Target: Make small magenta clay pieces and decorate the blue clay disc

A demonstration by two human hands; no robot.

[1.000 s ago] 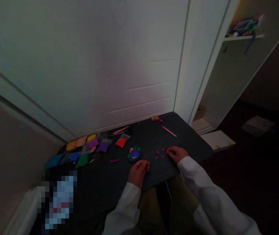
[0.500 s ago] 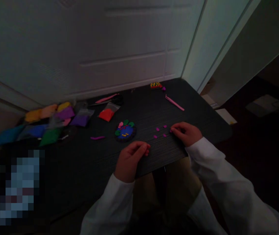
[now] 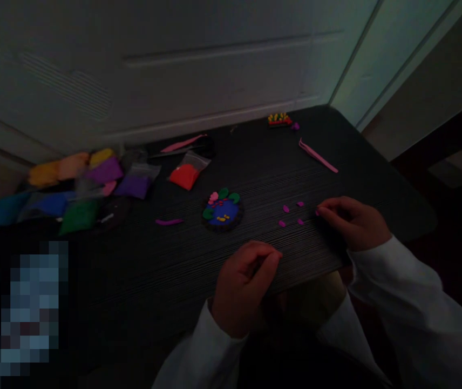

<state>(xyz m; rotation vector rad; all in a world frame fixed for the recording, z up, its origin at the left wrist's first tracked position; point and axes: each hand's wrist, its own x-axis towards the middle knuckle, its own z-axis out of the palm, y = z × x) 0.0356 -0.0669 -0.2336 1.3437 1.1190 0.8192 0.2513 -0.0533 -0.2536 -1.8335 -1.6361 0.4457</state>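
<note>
My right hand [image 3: 355, 222] is over the right part of the dark table, pinching a small purple clay piece [image 3: 317, 212] between thumb and fingertips. Left of it, several flat purple clay petals [image 3: 286, 208] lie spaced apart on the table. My left hand [image 3: 244, 289] is near the front edge, thumb pressed to the curled index finger; whatever is between them, if anything, is hidden. Beyond that hand sits a round clay pond [image 3: 228, 212] with a dark rim, blue middle, green leaves, a pink flower and small red and yellow bits.
A purple clay strip [image 3: 169, 222] lies left of the pond. Behind are a bag of red clay [image 3: 185, 175], scissors [image 3: 203, 146] and pink tweezers [image 3: 318, 155]. Several bags of coloured clay [image 3: 79, 216] crowd the left. A small red-and-yellow clay piece [image 3: 279, 120] stands at the back.
The view has shifted, so the table things appear further apart and the hands further right. My right hand still pinches the purple piece; the petals keep their arrangement.
</note>
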